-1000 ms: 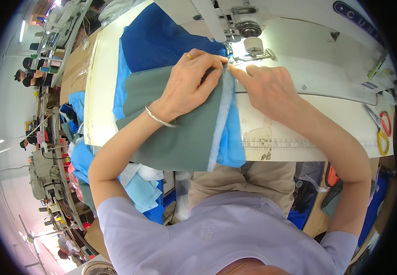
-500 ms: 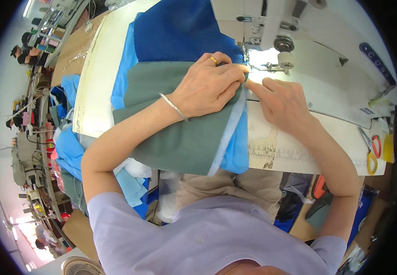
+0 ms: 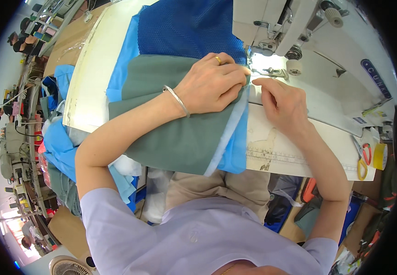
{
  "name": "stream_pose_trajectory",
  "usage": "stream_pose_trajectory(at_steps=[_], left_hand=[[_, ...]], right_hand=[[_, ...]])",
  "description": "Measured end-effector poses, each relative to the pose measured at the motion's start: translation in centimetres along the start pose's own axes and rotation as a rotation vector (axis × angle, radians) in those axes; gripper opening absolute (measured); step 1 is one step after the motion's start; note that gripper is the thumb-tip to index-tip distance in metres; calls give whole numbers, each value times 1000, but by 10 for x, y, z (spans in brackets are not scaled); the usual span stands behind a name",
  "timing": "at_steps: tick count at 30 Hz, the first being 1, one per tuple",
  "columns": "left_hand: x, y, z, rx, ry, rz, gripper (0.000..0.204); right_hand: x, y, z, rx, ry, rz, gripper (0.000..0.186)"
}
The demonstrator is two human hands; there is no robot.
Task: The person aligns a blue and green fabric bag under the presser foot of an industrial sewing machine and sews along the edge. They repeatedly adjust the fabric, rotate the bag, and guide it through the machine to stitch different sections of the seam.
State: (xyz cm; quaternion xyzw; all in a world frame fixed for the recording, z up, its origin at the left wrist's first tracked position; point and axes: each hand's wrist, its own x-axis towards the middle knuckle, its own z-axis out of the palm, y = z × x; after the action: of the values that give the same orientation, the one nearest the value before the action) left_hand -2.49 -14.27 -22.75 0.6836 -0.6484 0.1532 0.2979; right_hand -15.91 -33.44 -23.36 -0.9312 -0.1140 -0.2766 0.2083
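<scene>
A grey-green fabric piece (image 3: 171, 142) lies over light blue cloth (image 3: 235, 151) and dark blue mesh fabric (image 3: 184, 30) at the sewing machine (image 3: 272, 27). A pale strip (image 3: 228, 135) runs along the right edge of the grey-green piece. My left hand (image 3: 214, 85), with a ring and a bracelet, bears on the grey-green fabric, fingers bent and closed on its edge beside the lit presser foot (image 3: 249, 57). Just right of that edge is my right hand (image 3: 283, 101), its fingers curled and the index tip pointing at the fabric. Nothing shows in it.
Scissors (image 3: 362, 160) with red and yellow handles and a yellow tape roll (image 3: 380, 156) are at the table's right end. Ruler markings (image 3: 276, 156) run along the near edge. Loose blue cloth (image 3: 61, 146) is heaped at the left. A fan (image 3: 67, 266) stands at lower left.
My right hand has drawn slightly right, away from the fabric edge, with its index finger more bent. The left hand stays on the fabric. The whole view has shifted a little.
</scene>
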Motion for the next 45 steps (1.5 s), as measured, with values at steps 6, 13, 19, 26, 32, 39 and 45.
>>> stream_pose_trajectory(at_steps=[6,13,19,26,32,39,45], left_hand=[[-2,1,0,10,-4,5,12],[1,-5,0,30,-34,26,13],[2,-4,1,28,-26,10,11],[3,-2,1,31,-21,0,12],[4,-6,1,43,-53,33,15],[4,-9,-2,69,-89,20,16],[1,12,-38,34,-180,9,19]], right_hand=[[2,-2,2,-41,-25,38,31],[2,-2,5,-110,-29,7,30],[2,-1,7,-110,-11,9,26],[3,-1,4,-80,-26,22,24],[3,0,5,-83,-12,27,22],[4,0,6,-77,-24,31,21],[4,4,8,-89,17,-16,20]])
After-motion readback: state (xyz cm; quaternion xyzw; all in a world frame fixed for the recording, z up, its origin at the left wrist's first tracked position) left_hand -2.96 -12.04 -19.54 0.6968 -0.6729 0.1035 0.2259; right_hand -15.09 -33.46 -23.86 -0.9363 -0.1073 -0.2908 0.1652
